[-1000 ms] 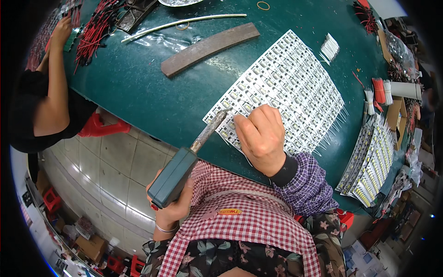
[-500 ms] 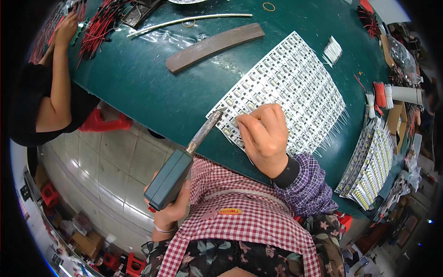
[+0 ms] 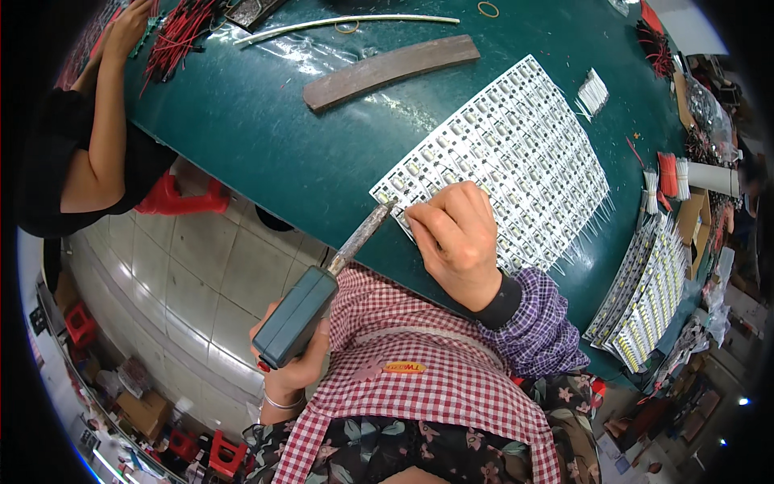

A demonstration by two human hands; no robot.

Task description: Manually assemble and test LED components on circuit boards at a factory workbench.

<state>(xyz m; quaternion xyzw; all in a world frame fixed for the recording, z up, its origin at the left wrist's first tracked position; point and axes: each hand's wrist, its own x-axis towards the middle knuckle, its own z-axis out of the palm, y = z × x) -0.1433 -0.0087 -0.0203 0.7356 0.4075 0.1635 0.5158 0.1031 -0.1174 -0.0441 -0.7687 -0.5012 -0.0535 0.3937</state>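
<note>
My left hand [image 3: 309, 360] is wrapped round the dark green handle of a soldering iron [image 3: 297, 313]. The iron's long, discoloured metal shaft points up and to the right, its tip at the near left edge of a white circuit board panel [image 3: 516, 153]. Rows of small components and thin white wires cover that panel. Just right of the tip, my right hand [image 3: 458, 240] is closed in a pinch over the panel. Whatever lies between its fingertips is hidden.
Beyond the panel lie a brown curved bar [image 3: 391, 73], a white rod [image 3: 355, 26] and a bundle of white wires [image 3: 592, 93]. More populated panels [image 3: 641, 294] are stacked at the right. A co-worker's arm [image 3: 109, 121] rests at the far left, by red wires [image 3: 179, 40].
The iron's tip has moved slightly nearer to me along the panel's left edge. My right hand has shifted a little left and nearer with it. The whole view has shifted slightly.
</note>
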